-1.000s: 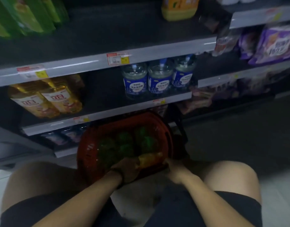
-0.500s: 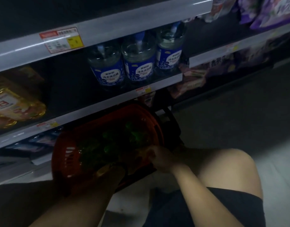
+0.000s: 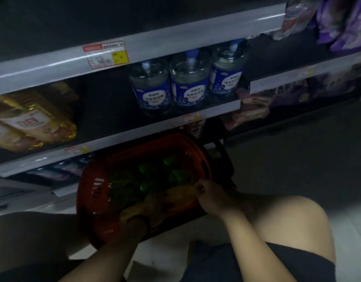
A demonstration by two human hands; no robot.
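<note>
Grey metal shelf (image 3: 53,66); at its 6 o'clock, a rounded, slotted red plastic basket (image 3: 85,200) of glossy green lumps (image 3: 144,168). Shiny yellow pack (image 3: 181,195) lies at the basket's 5 o'clock — right hand (image 3: 212,197) pinches one end, left hand (image 3: 154,205) covers the other, grip too dark to tell.

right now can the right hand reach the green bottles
Probably yes: the right hand is at the basket rim, green bottles uncovered just beyond, though it holds a yellow packet.

Red basket (image 3: 88,192) on grey floor (image 3: 297,163)
</note>
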